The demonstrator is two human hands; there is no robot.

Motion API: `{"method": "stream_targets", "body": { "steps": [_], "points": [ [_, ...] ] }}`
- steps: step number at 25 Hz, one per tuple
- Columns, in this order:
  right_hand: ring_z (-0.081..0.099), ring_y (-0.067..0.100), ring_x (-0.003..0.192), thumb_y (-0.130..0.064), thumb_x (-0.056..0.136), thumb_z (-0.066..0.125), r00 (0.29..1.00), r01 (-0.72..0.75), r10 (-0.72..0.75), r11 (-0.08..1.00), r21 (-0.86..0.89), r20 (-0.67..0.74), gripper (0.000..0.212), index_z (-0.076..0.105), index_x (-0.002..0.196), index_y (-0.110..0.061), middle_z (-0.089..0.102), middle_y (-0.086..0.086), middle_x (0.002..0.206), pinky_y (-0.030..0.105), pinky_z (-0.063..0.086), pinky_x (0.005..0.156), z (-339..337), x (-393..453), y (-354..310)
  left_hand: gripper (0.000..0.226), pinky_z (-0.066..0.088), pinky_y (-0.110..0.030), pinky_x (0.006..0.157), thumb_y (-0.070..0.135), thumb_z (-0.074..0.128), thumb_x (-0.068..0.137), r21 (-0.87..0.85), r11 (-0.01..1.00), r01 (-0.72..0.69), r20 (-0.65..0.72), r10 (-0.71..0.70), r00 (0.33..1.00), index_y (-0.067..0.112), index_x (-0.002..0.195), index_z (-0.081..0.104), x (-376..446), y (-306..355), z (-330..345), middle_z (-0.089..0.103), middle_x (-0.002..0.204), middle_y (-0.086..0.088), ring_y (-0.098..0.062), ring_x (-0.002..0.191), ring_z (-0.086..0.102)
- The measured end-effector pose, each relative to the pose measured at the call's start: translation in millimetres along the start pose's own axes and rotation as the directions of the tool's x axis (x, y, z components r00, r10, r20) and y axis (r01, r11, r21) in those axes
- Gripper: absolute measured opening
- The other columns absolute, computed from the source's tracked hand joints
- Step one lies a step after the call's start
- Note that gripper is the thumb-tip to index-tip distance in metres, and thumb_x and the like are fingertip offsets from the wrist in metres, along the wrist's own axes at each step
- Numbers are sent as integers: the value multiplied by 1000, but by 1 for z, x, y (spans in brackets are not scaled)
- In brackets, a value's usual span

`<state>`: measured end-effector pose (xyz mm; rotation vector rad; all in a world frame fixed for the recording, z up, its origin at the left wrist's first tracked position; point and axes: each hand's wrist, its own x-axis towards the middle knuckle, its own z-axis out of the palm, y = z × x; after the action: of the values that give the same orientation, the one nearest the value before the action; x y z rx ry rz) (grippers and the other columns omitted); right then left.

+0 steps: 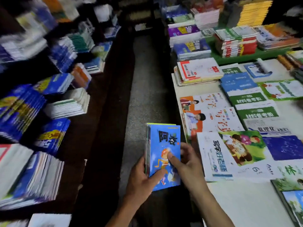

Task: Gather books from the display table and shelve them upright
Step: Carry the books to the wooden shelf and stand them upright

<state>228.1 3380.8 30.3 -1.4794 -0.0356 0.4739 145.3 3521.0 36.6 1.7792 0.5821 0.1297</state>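
A small stack of thin books topped by a blue cartoon cover is held over the aisle floor, just left of the display table. My left hand grips the stack from its left edge, thumb across the cover's lower part. My right hand holds the right edge, thumb pressed on the cover. Many books lie flat on the table, among them a white book with a green picture. Dark shelves on the left carry blurred piles of blue and white books.
A grey floor aisle runs between shelves and table. Stacks of books crowd the table's far end on a green cloth. A green-covered book lies at the table's near right corner. The left side is motion-blurred.
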Motion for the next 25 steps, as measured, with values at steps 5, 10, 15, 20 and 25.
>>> {"method": "stream_targets", "body": {
  "steps": [5,10,15,20,25],
  "points": [
    [71,13,90,-63,73,70,952,284,-213,881,-378,220,50,62,107,-27,73,-12,99,35,55,80,166,-9,-69,57,56,-42,73,62,50,75,541,836,93,-443,189,876,24,117,53,5,10,-113,76,96,-6,-33,91,71],
    [67,25,78,-54,73,78,937,347,-308,867,-356,165,45,54,88,-19,67,-8,75,34,42,64,326,-30,-100,57,54,-30,51,33,77,69,757,625,191,-531,418,737,18,121,59,-19,22,-248,73,75,-8,-28,64,72],
    [63,24,66,-48,67,72,860,493,-447,853,-174,245,39,53,78,-15,65,-8,66,35,48,63,456,-63,-122,65,56,-30,54,43,69,62,763,577,291,-619,520,589,17,122,69,-61,28,-369,78,88,-6,-25,73,75],
    [71,26,78,-47,66,65,689,647,-588,762,7,424,30,54,82,-24,76,-8,78,45,56,79,554,-101,-175,87,40,-29,106,38,79,76,758,651,49,-603,669,435,21,150,37,-94,20,-468,48,151,-3,-24,135,52],
    [73,20,69,-48,68,65,479,718,-707,657,232,520,30,55,88,-28,77,-17,78,48,58,70,614,-123,-243,85,34,-26,114,55,64,80,765,638,89,-635,724,269,37,154,25,-105,60,-540,39,159,5,-5,146,33]
  ]
}}
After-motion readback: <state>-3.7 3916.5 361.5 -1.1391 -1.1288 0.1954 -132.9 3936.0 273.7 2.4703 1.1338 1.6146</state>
